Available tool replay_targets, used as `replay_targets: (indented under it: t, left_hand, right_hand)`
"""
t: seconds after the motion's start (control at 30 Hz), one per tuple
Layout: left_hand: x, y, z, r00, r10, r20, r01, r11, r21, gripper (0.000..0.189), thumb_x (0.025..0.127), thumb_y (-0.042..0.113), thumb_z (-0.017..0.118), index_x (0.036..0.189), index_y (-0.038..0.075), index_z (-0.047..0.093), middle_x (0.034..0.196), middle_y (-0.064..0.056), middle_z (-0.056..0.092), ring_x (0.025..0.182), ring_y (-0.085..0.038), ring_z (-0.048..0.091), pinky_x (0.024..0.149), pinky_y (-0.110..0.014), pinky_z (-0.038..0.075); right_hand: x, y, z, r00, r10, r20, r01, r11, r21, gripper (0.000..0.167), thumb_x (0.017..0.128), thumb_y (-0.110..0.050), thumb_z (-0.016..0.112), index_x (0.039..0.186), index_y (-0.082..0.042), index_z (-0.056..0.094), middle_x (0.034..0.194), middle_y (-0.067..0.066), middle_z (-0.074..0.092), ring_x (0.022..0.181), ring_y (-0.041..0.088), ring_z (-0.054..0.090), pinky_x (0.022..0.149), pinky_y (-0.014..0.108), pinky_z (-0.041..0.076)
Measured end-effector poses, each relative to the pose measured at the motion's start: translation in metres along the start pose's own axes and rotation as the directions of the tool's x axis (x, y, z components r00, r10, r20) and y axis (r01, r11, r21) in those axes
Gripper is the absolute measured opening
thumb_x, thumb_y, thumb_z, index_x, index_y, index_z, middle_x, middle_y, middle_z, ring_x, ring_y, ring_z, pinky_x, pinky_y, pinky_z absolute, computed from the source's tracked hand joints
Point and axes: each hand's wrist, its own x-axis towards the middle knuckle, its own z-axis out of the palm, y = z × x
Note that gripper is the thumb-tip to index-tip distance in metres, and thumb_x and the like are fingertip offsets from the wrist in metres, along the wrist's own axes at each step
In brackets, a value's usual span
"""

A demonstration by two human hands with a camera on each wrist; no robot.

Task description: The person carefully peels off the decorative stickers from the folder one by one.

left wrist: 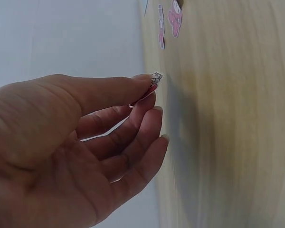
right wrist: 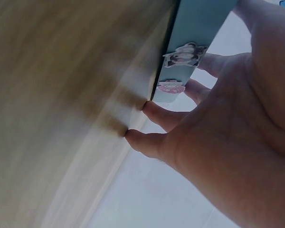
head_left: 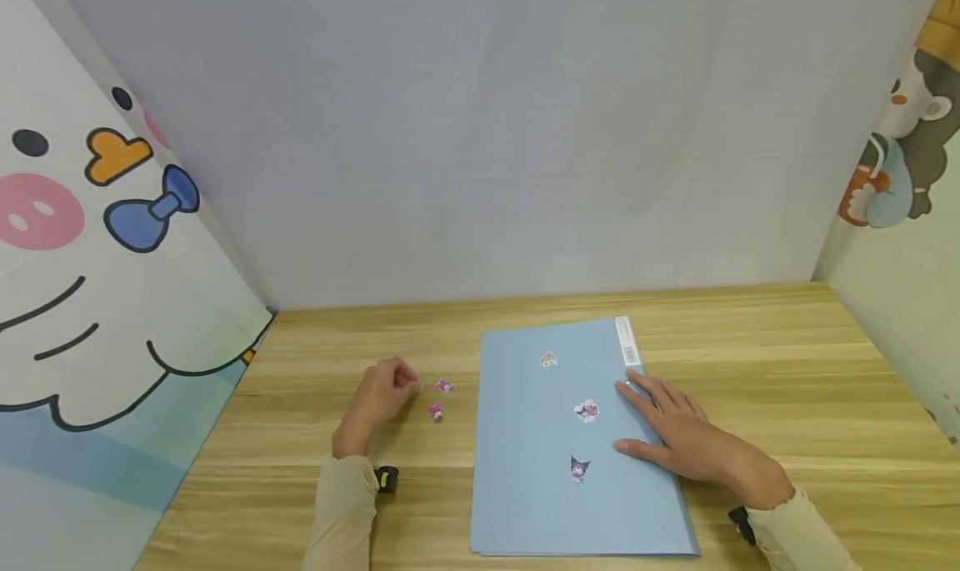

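Between thumb and forefinger, my left hand [head_left: 384, 393] pinches a small sticker [left wrist: 155, 80] with a white edge and a red part, held just over the table. Two pink cartoon stickers, one farther back [head_left: 445, 386] and one nearer [head_left: 436, 412], lie right beside that hand. A light blue folder [head_left: 525, 471] lies flat to the right of them. On its cover are a pale sticker [head_left: 548, 360], a pink-and-dark sticker [head_left: 587, 410] and a dark-eared sticker [head_left: 578, 468]. My right hand [head_left: 675, 429] rests with spread fingers across the folder's right edge, some fingertips touching the table.
The wooden table [head_left: 787, 388] extends on both sides of the folder. A white barcode label [head_left: 626, 341] sits at the folder's top right corner. A pale cloth wall [head_left: 525, 154] stands behind the table, and cartoon-printed panels flank it on the left [head_left: 75, 321] and right [head_left: 900, 246].
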Motion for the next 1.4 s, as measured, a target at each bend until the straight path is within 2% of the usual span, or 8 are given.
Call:
replay_targets:
  t: [0.17,0.3,0.6,0.87,1.2,1.4]
  left_hand:
    - [0.000,-0.002,0.000,0.999,-0.017,0.049,0.017,1.000,0.005,0.005,0.093,0.000,0.071,0.093,-0.002,0.065,0.084,-0.009,0.061,0.079,-0.021,0.057,0.075,-0.037,0.051]
    - [-0.001,-0.001,0.001,0.999,-0.012,0.051,0.011,1.000,0.015,0.006,0.093,0.000,0.071,0.092,-0.002,0.065,0.082,-0.008,0.060,0.077,-0.020,0.056,0.073,-0.036,0.050]
    - [-0.002,0.004,0.000,0.999,0.009,0.046,-0.010,0.999,0.031,0.009,0.093,-0.001,0.071,0.100,-0.005,0.065,0.095,-0.015,0.061,0.090,-0.027,0.057,0.085,-0.045,0.051]
    - [-0.004,0.004,0.001,0.996,-0.021,0.086,0.017,0.999,0.040,0.004,0.096,0.000,0.068,0.095,-0.003,0.065,0.087,-0.009,0.061,0.081,-0.021,0.056,0.077,-0.040,0.050]
    - [-0.008,0.004,0.002,0.998,-0.051,0.033,0.049,0.997,0.054,0.009,0.096,0.003,0.070,0.094,-0.003,0.064,0.090,-0.012,0.063,0.082,-0.023,0.060,0.078,-0.041,0.052]
    - [-0.009,0.009,0.002,0.998,-0.050,0.039,0.047,0.996,0.073,0.008,0.096,0.003,0.069,0.094,-0.002,0.063,0.091,-0.011,0.062,0.084,-0.023,0.059,0.079,-0.042,0.052]
  right_hand:
    - [0.000,0.000,0.001,1.000,0.000,0.000,0.000,1.000,-0.002,0.078,0.099,-0.048,0.064,0.156,-0.002,0.038,0.163,0.023,0.026,0.144,0.051,0.027,0.109,0.073,0.022]
    - [0.000,0.001,0.001,1.000,-0.001,0.003,0.001,1.000,-0.008,0.078,0.100,-0.049,0.063,0.156,-0.002,0.037,0.163,0.023,0.026,0.145,0.051,0.027,0.109,0.073,0.023]
    - [-0.001,0.000,-0.001,1.000,-0.010,0.010,0.010,1.000,0.002,0.077,0.101,-0.048,0.062,0.157,-0.002,0.036,0.164,0.023,0.024,0.146,0.051,0.025,0.110,0.072,0.021]
    - [-0.001,-0.001,0.000,1.000,-0.007,0.009,0.007,1.000,-0.005,0.077,0.100,-0.048,0.063,0.156,-0.002,0.037,0.163,0.023,0.025,0.145,0.051,0.027,0.110,0.072,0.022]
    - [-0.001,0.000,0.000,1.000,-0.005,0.013,0.005,1.000,0.006,0.077,0.100,-0.049,0.062,0.157,-0.004,0.037,0.163,0.022,0.025,0.146,0.050,0.026,0.110,0.072,0.022]
    - [-0.002,-0.002,-0.001,1.000,0.000,0.009,-0.001,1.000,0.007,0.077,0.100,-0.048,0.063,0.156,-0.002,0.038,0.163,0.023,0.025,0.146,0.051,0.026,0.110,0.072,0.022]
